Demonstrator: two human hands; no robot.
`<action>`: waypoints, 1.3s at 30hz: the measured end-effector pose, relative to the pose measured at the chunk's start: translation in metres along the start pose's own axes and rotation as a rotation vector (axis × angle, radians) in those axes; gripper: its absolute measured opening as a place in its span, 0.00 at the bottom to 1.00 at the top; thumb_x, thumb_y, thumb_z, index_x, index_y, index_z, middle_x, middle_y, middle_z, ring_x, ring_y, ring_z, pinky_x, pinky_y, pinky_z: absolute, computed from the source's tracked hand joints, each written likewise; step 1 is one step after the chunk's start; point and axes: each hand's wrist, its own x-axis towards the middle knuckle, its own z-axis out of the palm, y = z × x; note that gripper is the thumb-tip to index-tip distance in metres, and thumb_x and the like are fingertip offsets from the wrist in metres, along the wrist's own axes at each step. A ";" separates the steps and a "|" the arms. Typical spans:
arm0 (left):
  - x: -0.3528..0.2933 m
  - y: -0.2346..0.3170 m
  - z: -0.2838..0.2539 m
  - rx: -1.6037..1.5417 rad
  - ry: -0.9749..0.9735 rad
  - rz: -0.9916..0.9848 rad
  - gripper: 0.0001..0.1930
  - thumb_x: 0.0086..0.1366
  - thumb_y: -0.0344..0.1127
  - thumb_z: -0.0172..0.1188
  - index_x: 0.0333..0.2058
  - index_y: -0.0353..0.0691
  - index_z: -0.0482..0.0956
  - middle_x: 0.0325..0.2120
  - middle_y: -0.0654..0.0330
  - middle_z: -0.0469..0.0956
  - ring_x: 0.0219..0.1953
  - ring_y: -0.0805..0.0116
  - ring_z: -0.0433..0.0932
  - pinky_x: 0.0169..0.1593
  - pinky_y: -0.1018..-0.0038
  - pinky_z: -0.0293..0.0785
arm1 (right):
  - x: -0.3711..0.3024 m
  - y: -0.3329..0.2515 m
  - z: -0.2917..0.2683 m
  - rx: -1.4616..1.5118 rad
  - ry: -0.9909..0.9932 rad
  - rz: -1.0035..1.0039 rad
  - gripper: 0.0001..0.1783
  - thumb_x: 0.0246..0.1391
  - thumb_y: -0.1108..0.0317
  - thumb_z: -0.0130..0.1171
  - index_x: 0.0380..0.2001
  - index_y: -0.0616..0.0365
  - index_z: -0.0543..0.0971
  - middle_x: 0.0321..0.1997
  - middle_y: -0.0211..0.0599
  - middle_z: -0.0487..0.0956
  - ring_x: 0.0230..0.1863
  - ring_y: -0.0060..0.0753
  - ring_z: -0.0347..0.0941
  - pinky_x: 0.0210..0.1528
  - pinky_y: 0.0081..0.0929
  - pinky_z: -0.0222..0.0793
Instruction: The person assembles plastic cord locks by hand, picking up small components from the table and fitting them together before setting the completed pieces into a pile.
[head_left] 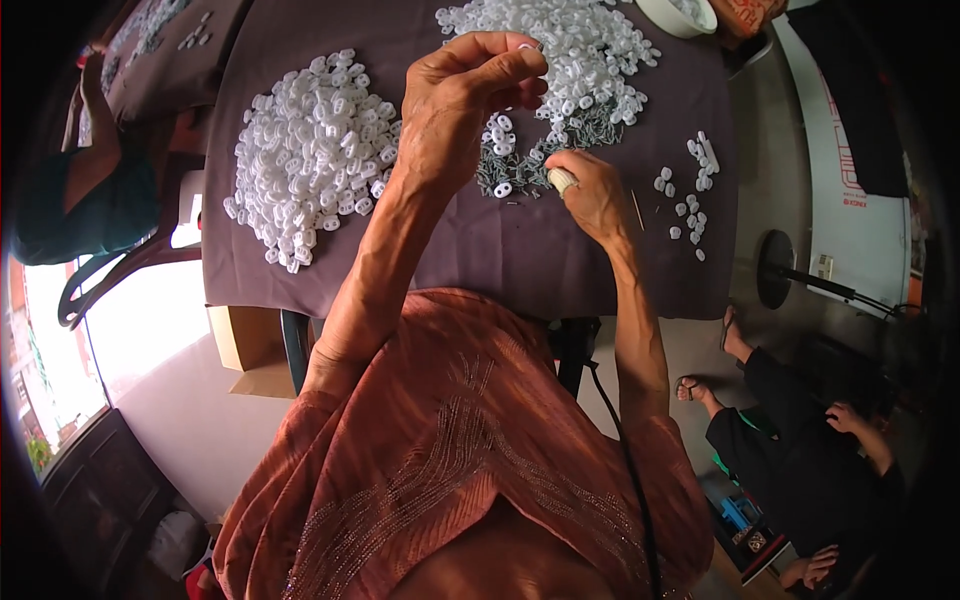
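My left hand (455, 105) is raised over the table, its thumb and index finger pinched on something too small to make out. Lower and to the right, my right hand (592, 195) is at the edge of a heap of small grey metal pieces (590, 128). Its fingers are drawn together, one with a pale wrapping, and I cannot see what is in them. A few white two-holed plastic pieces (502, 188) lie among the metal ones. A large pile of white plastic pieces (310, 155) lies left of my left forearm, and another white pile (575, 55) lies beyond my hands.
Loose white pieces (692, 215) and a thin stick (637, 210) lie on the dark tablecloth (480, 250) at the right. A white bowl (680, 18) stands at the far right. One person (85, 190) works at the left; another (800, 440) sits at the lower right.
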 end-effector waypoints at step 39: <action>-0.003 -0.006 0.008 0.050 0.022 -0.059 0.09 0.56 0.31 0.57 0.34 0.33 0.73 0.29 0.56 0.76 0.29 0.70 0.75 0.38 0.76 0.73 | 0.032 -0.070 -0.057 0.059 0.290 -0.246 0.14 0.36 0.80 0.54 0.31 0.59 0.74 0.27 0.36 0.75 0.27 0.35 0.72 0.30 0.25 0.67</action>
